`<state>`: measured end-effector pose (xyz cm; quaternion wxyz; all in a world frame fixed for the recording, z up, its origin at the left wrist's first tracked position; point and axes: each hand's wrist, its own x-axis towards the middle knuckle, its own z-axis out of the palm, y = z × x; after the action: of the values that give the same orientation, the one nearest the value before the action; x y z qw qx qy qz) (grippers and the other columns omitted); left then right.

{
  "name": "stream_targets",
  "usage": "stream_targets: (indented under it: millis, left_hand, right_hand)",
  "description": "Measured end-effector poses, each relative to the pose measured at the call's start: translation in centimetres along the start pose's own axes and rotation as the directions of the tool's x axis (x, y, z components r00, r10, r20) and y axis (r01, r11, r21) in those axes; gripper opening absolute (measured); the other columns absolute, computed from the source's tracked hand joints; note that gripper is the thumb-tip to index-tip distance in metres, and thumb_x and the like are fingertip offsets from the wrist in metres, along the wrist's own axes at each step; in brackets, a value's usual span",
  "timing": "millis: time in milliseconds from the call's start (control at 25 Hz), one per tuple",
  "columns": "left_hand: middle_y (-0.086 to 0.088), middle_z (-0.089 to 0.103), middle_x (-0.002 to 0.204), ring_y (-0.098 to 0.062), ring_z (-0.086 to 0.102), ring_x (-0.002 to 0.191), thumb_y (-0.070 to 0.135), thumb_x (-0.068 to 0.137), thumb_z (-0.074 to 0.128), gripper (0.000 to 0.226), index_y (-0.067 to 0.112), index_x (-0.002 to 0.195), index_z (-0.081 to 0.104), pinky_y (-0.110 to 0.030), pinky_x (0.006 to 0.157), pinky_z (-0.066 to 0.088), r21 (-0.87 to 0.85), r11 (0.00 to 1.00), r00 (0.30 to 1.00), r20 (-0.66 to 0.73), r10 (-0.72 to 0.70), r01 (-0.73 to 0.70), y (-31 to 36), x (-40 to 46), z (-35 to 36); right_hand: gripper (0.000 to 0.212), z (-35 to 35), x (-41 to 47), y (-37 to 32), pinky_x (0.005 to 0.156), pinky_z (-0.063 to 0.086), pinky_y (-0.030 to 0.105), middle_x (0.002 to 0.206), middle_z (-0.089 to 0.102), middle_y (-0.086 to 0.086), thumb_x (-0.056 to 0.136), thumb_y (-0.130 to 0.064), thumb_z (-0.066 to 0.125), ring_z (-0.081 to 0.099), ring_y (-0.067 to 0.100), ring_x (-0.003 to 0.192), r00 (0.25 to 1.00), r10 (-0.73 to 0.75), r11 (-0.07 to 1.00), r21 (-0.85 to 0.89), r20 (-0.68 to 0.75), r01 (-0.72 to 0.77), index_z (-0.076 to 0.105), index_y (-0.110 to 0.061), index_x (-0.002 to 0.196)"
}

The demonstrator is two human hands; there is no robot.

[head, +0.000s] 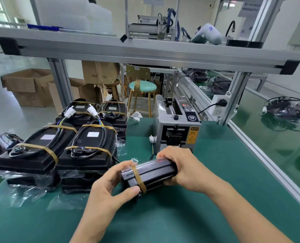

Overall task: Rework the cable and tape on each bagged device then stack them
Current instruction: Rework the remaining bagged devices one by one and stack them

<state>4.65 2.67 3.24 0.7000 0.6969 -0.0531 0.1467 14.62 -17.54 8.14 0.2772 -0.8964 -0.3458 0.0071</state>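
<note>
I hold a black bagged device (151, 174) on its edge above the green table mat (215, 181). A brown tape strip (140, 180) wraps around its near end. My left hand (109, 188) grips that taped end, thumb under the strip. My right hand (180, 167) clasps the far end from above. Stacks of bagged devices (72, 148) with black cables taped down by brown strips stand at the left, white connectors (70, 112) sticking up from them.
A grey tape dispenser machine (177, 127) stands just behind the held device. A loose white connector with wires (152, 139) lies beside it. An aluminium frame rail (268, 163) bounds the mat at the right; beyond it more bagged devices (284, 109) lie on another green surface.
</note>
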Motion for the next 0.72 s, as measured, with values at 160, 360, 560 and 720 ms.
stream_targets:
  millis: [160, 360, 560, 720]
  left_hand:
    - [0.011, 0.072, 0.105, -0.005, 0.067, 0.096, 0.031, 0.049, 0.084, 0.058, 0.041, 0.104, 0.068, -0.010, 0.086, 0.047, 0.134, 0.989, 0.982, -0.165, 0.091, -0.069, -1.3, -0.7, 0.8]
    - [0.023, 0.069, 0.102, 0.004, 0.064, 0.093, 0.036, 0.054, 0.081, 0.061, 0.049, 0.111, 0.062, -0.002, 0.088, 0.040, 0.321, 0.944, 0.940, -0.291, 0.180, -0.081, -2.3, -1.2, 2.1]
    - [0.028, 0.066, 0.108, 0.008, 0.060, 0.102, 0.032, 0.051, 0.083, 0.067, 0.047, 0.111, 0.056, -0.002, 0.093, 0.037, 0.310, 0.945, 0.935, -0.296, 0.196, -0.100, -2.2, -1.6, 2.6]
    - [0.027, 0.068, 0.105, 0.007, 0.062, 0.099, 0.029, 0.050, 0.093, 0.062, 0.040, 0.100, 0.059, 0.000, 0.089, 0.037, 0.287, 0.951, 0.939, -0.279, 0.201, -0.118, -2.0, -1.9, 2.8]
  right_hand:
    - [0.059, 1.0, -0.1, 1.3, 0.110, 0.001, 0.025, 0.118, 0.045, -0.026, 0.063, -0.015, 0.064, 0.033, -0.006, 0.123, 0.997, 0.037, 0.999, -0.002, -0.064, -0.038, 0.055, -0.035, 0.117]
    - [0.021, -0.1, 1.3, 3.4, 0.077, 0.046, 0.027, 0.091, 0.066, -0.002, 0.086, -0.005, 0.060, 0.057, 0.013, 0.079, 0.642, 0.679, 0.674, 0.648, -0.354, -0.355, 0.069, -0.020, 0.096]
    - [0.012, 0.1, 4.6, 3.1, 0.080, 0.049, 0.036, 0.077, 0.061, 0.000, 0.087, -0.018, 0.066, 0.051, 0.018, 0.074, 0.461, 0.850, 0.438, 0.826, -0.253, -0.355, 0.072, -0.011, 0.094]
    - [0.012, 0.3, 6.0, 3.1, 0.069, 0.046, 0.034, 0.080, 0.058, 0.007, 0.084, -0.021, 0.071, 0.048, 0.023, 0.073, 0.375, 0.900, 0.363, 0.856, -0.221, -0.368, 0.069, -0.011, 0.087]
